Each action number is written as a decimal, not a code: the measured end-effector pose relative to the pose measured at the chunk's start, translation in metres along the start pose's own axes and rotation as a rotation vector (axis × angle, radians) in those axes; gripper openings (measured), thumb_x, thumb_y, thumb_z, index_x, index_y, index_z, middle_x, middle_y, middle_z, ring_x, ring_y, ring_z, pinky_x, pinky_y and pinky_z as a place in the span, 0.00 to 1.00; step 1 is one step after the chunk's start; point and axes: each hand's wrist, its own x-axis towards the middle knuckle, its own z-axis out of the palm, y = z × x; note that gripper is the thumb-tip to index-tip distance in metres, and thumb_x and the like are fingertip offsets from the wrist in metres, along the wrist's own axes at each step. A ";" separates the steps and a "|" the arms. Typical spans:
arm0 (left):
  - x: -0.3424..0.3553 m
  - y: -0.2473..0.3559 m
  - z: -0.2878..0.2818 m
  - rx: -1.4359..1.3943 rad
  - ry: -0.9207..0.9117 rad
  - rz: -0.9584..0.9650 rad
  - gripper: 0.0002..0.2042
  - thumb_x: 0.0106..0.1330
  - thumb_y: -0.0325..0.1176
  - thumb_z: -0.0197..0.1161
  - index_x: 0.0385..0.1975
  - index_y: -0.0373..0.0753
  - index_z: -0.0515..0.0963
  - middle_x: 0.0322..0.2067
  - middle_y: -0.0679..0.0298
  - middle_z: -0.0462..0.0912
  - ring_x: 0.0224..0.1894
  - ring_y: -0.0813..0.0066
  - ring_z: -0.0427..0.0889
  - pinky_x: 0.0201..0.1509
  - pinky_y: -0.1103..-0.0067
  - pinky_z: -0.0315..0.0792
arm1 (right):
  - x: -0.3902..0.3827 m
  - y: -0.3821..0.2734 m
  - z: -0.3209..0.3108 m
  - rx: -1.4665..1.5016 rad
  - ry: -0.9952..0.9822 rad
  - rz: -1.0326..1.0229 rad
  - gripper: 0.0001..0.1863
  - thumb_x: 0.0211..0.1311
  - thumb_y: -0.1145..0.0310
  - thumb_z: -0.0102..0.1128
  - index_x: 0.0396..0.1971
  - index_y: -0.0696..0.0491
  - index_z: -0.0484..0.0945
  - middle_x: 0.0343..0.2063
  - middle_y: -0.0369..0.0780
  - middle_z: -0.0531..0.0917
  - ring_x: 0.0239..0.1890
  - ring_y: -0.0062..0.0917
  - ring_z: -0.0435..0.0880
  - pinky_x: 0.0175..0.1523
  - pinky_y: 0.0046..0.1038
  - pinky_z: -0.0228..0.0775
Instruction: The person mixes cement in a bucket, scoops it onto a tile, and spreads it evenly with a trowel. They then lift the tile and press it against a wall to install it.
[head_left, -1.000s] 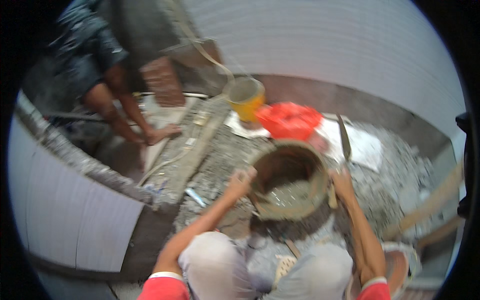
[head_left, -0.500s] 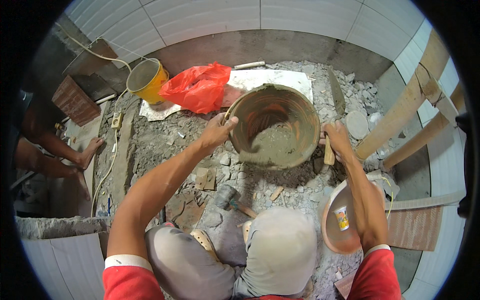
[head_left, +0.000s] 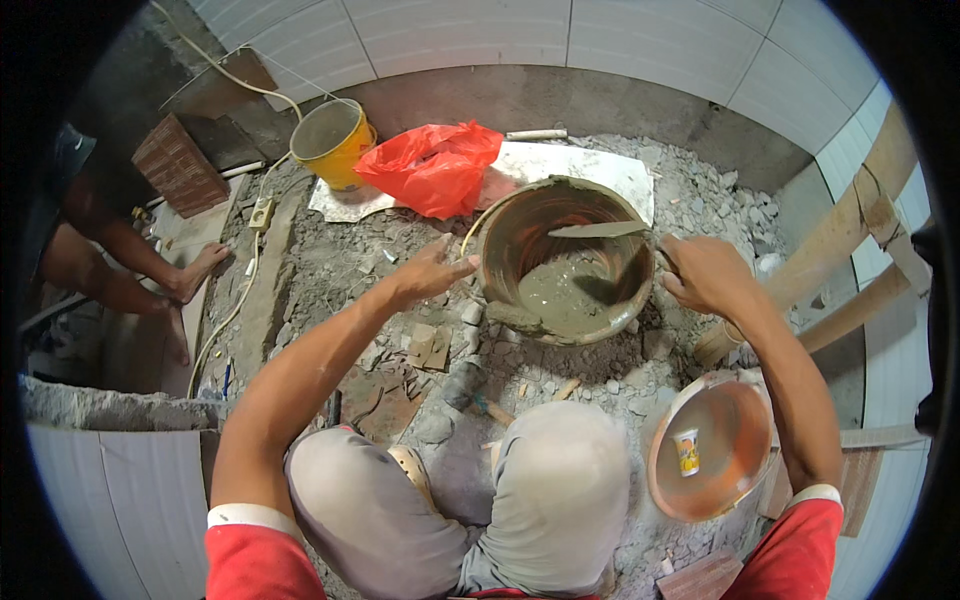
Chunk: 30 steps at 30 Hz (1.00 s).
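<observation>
A round bucket [head_left: 516, 318] with wet grey mortar [head_left: 572, 290] in its bottom stands on the rubble in front of me. My right hand [head_left: 708, 272] is closed around the handle of a trowel [head_left: 600, 230]. The trowel's grey blade reaches over the bucket's right rim into its mouth. At the bucket's left side, my left hand [head_left: 432, 274] has its fingers stretched out, the tips close to the rim; whether they touch it I cannot tell.
Beyond the bucket are a red plastic bag [head_left: 432, 168] and a yellow bucket [head_left: 335, 150]. A hammer [head_left: 464, 384] lies before my knees. An orange basin [head_left: 735, 482] with a small cup [head_left: 687, 452] stands by my right forearm. Bamboo poles [head_left: 850, 225] lean at right; another person's feet [head_left: 200, 270] are at left.
My right hand has turned the trowel from upright beside the bucket to lying across its mouth. My left hand has loosened from the rim. The whole view has shifted slightly.
</observation>
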 end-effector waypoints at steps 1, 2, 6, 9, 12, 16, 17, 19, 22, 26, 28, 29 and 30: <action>-0.006 0.005 -0.009 0.120 0.007 0.038 0.51 0.67 0.62 0.64 0.74 0.23 0.53 0.70 0.37 0.64 0.72 0.54 0.67 0.71 0.68 0.64 | 0.009 -0.003 -0.006 -0.066 0.015 -0.062 0.14 0.56 0.65 0.64 0.36 0.59 0.79 0.27 0.52 0.85 0.35 0.48 0.87 0.41 0.47 0.78; -0.014 0.012 -0.020 0.163 0.079 0.094 0.48 0.68 0.61 0.64 0.72 0.23 0.58 0.66 0.37 0.69 0.67 0.55 0.73 0.69 0.68 0.68 | 0.019 -0.006 -0.010 -0.138 0.017 -0.100 0.12 0.55 0.66 0.64 0.34 0.59 0.80 0.27 0.52 0.85 0.34 0.47 0.87 0.40 0.46 0.79; -0.057 0.069 -0.080 0.020 0.200 0.285 0.41 0.71 0.54 0.65 0.70 0.23 0.62 0.57 0.42 0.79 0.57 0.59 0.82 0.62 0.69 0.76 | 0.058 -0.017 -0.023 -0.309 -0.074 -0.167 0.07 0.51 0.69 0.64 0.28 0.56 0.87 0.29 0.50 0.88 0.33 0.42 0.89 0.39 0.40 0.81; -0.112 0.136 -0.136 0.102 0.392 0.379 0.33 0.76 0.47 0.61 0.70 0.28 0.65 0.60 0.49 0.79 0.63 0.61 0.78 0.64 0.70 0.74 | 0.081 -0.023 -0.026 -0.376 -0.129 -0.141 0.08 0.49 0.69 0.66 0.28 0.54 0.89 0.31 0.49 0.89 0.35 0.41 0.90 0.41 0.40 0.81; -0.184 0.213 -0.205 0.802 0.669 0.492 0.25 0.74 0.39 0.62 0.65 0.30 0.71 0.55 0.55 0.82 0.55 0.67 0.82 0.57 0.74 0.76 | 0.101 -0.025 -0.019 -0.383 -0.095 -0.149 0.09 0.48 0.67 0.68 0.29 0.53 0.89 0.31 0.49 0.89 0.37 0.40 0.90 0.43 0.40 0.81; -0.277 0.286 -0.252 1.024 0.927 0.505 0.24 0.74 0.39 0.62 0.64 0.30 0.72 0.55 0.54 0.82 0.55 0.66 0.82 0.57 0.73 0.76 | 0.126 -0.015 0.000 -0.415 -0.059 -0.192 0.09 0.51 0.64 0.68 0.28 0.52 0.90 0.30 0.48 0.89 0.36 0.41 0.91 0.42 0.41 0.81; -0.296 0.299 -0.261 1.074 0.974 0.479 0.24 0.74 0.39 0.62 0.64 0.30 0.72 0.55 0.54 0.82 0.55 0.66 0.82 0.57 0.73 0.76 | 0.134 -0.010 0.001 -0.380 -0.022 -0.180 0.10 0.51 0.63 0.69 0.30 0.53 0.89 0.32 0.48 0.89 0.38 0.41 0.90 0.42 0.42 0.81; -0.329 0.313 -0.274 1.162 1.046 0.387 0.24 0.73 0.38 0.62 0.64 0.31 0.72 0.55 0.54 0.82 0.55 0.66 0.82 0.57 0.73 0.76 | 0.143 -0.005 0.001 -0.356 -0.020 -0.126 0.12 0.51 0.62 0.71 0.32 0.53 0.89 0.35 0.49 0.88 0.42 0.39 0.89 0.44 0.42 0.80; -0.366 0.315 -0.291 1.217 1.118 0.246 0.24 0.73 0.38 0.62 0.63 0.31 0.73 0.55 0.54 0.82 0.55 0.65 0.82 0.58 0.73 0.76 | 0.141 -0.005 -0.014 -0.315 0.174 -0.083 0.18 0.53 0.60 0.73 0.39 0.55 0.86 0.41 0.50 0.84 0.49 0.38 0.84 0.49 0.42 0.79; -0.393 0.285 -0.308 1.193 1.145 0.064 0.23 0.72 0.38 0.62 0.63 0.32 0.73 0.55 0.54 0.82 0.55 0.65 0.82 0.58 0.72 0.75 | 0.121 -0.032 -0.068 0.043 0.360 -0.223 0.20 0.58 0.59 0.71 0.46 0.55 0.83 0.44 0.48 0.81 0.51 0.39 0.80 0.52 0.42 0.76; -0.401 0.263 -0.313 1.166 1.144 -0.017 0.23 0.72 0.38 0.62 0.62 0.32 0.74 0.55 0.53 0.82 0.55 0.65 0.82 0.58 0.72 0.75 | 0.108 -0.046 -0.114 0.324 0.456 -0.328 0.20 0.61 0.58 0.69 0.49 0.54 0.83 0.48 0.47 0.82 0.50 0.40 0.82 0.51 0.42 0.76; -0.402 0.250 -0.316 1.151 1.144 -0.052 0.23 0.72 0.38 0.62 0.62 0.32 0.74 0.55 0.53 0.82 0.55 0.65 0.82 0.58 0.72 0.75 | 0.100 -0.050 -0.140 0.494 0.495 -0.362 0.21 0.62 0.58 0.68 0.51 0.54 0.82 0.51 0.46 0.82 0.50 0.39 0.83 0.51 0.42 0.76; -0.406 0.236 -0.317 1.138 1.146 -0.090 0.23 0.72 0.37 0.62 0.62 0.32 0.74 0.55 0.53 0.82 0.55 0.65 0.82 0.58 0.72 0.75 | 0.090 -0.052 -0.167 0.471 0.546 -0.351 0.20 0.65 0.59 0.66 0.53 0.53 0.82 0.54 0.45 0.83 0.50 0.38 0.84 0.52 0.41 0.76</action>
